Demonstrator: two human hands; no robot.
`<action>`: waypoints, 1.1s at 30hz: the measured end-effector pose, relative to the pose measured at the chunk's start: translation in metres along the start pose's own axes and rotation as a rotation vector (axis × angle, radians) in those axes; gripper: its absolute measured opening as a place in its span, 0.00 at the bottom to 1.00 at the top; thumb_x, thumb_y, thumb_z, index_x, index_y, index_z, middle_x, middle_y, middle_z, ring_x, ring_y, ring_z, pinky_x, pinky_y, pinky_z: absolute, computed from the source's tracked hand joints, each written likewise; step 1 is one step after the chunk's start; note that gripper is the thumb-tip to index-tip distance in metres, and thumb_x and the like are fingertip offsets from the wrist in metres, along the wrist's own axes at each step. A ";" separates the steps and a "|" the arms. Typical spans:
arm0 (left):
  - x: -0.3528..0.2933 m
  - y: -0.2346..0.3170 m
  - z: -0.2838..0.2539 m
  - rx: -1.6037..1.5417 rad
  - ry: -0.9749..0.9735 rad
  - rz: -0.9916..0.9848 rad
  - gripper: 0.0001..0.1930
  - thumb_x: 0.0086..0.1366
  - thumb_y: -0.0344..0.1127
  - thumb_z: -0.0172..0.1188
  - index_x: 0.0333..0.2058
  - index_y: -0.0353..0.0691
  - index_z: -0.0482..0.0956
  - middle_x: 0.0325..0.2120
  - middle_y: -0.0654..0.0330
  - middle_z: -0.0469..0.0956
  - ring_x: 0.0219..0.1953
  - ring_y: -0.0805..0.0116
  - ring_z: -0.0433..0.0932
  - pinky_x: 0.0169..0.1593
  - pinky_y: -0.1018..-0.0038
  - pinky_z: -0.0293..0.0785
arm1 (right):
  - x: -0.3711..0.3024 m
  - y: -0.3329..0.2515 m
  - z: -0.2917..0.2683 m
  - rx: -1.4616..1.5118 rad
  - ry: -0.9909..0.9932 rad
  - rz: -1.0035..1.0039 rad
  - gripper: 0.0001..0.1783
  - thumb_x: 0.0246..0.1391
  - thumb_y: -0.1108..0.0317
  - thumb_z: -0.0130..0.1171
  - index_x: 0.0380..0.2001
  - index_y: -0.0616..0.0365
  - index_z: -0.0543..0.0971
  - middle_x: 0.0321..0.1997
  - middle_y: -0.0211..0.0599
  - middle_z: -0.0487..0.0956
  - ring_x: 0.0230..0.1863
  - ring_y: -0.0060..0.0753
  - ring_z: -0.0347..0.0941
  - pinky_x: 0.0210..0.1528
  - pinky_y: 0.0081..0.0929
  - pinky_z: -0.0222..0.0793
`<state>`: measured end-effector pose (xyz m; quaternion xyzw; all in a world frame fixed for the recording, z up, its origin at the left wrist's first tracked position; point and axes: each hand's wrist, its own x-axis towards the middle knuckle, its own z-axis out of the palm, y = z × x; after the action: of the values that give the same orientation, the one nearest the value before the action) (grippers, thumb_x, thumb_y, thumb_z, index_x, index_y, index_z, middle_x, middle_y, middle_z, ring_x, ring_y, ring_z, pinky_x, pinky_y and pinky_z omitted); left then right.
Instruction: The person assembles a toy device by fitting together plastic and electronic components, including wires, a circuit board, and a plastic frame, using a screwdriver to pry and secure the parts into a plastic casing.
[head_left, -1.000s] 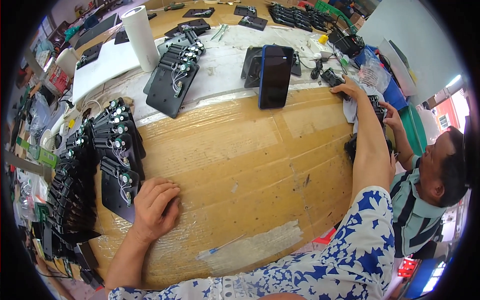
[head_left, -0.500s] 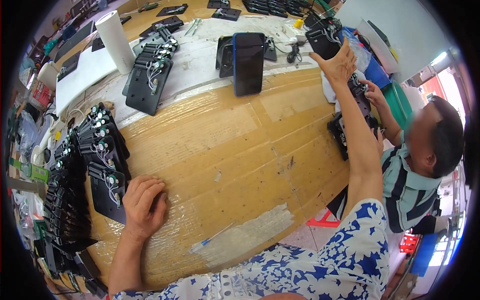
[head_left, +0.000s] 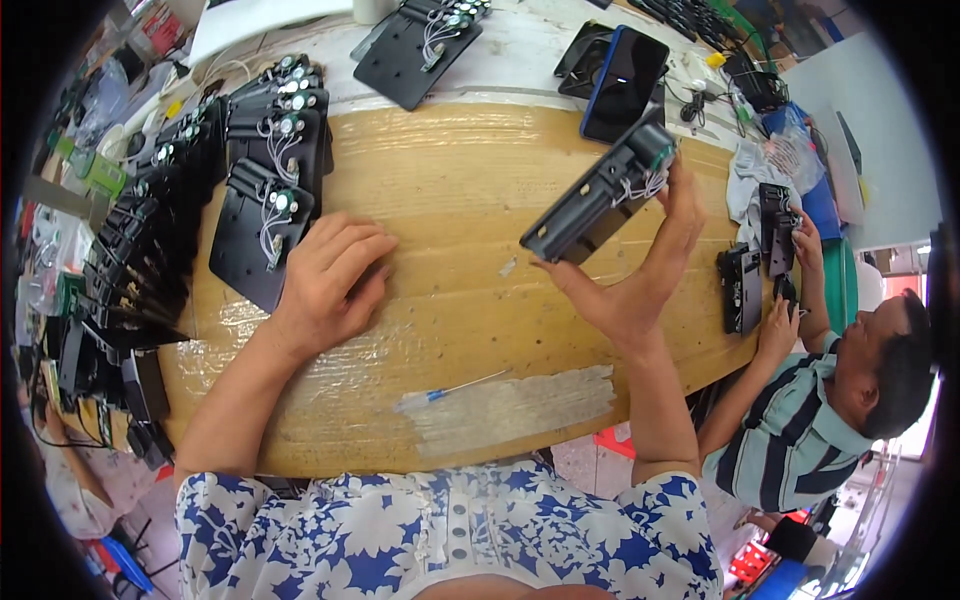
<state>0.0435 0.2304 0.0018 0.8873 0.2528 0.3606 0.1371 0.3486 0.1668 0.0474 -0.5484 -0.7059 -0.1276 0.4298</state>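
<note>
My right hand (head_left: 650,265) grips a black plastic housing (head_left: 590,200) above the table, thumb at its lower end and fingers at the upper end. The housing is tilted and carries a green round part with white wires. My left hand (head_left: 335,285) rests on the table, fingers loosely bent, thumb apart, with nothing seen in it. Right beside its fingers lies a black panel (head_left: 245,240) with a battery-like tube and white wires. More such panels (head_left: 290,120) stand in overlapping rows behind it and to the left.
A blue-edged phone (head_left: 625,85) leans on a black stand at the back. Another wired panel (head_left: 415,60) lies at the far middle. A thin blue-handled tool (head_left: 450,390) is near the front edge. At right, a co-worker (head_left: 800,400) in a striped shirt handles similar black housings (head_left: 740,290).
My right hand has come back from the far right with a black housing in it, now over the table. The view has turned toward the right. My left hand stays beside the panels.
</note>
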 end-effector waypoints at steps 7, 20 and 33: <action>-0.003 0.001 0.000 -0.001 -0.015 -0.014 0.16 0.49 0.19 0.66 0.40 0.33 0.78 0.37 0.51 0.81 0.42 0.50 0.81 0.45 0.62 0.76 | -0.029 0.017 0.026 0.335 -0.054 0.148 0.71 0.28 0.53 0.86 0.71 0.68 0.52 0.68 0.50 0.60 0.68 0.47 0.60 0.68 0.44 0.60; 0.000 0.003 0.002 0.020 -0.037 -0.018 0.16 0.48 0.18 0.66 0.39 0.32 0.78 0.36 0.51 0.81 0.42 0.51 0.81 0.45 0.63 0.77 | -0.030 0.023 0.023 0.294 -0.063 0.162 0.73 0.28 0.50 0.87 0.71 0.65 0.51 0.69 0.47 0.60 0.68 0.41 0.60 0.68 0.43 0.60; -0.003 0.001 0.004 0.012 0.008 -0.015 0.17 0.46 0.18 0.65 0.39 0.33 0.79 0.35 0.52 0.80 0.39 0.51 0.80 0.43 0.62 0.76 | -0.020 0.009 0.022 0.091 -0.121 0.049 0.65 0.26 0.50 0.85 0.66 0.70 0.62 0.64 0.55 0.65 0.64 0.56 0.61 0.64 0.45 0.62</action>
<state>0.0449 0.2279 -0.0023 0.8847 0.2619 0.3617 0.1335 0.3469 0.1706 0.0166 -0.5520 -0.7221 -0.0513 0.4138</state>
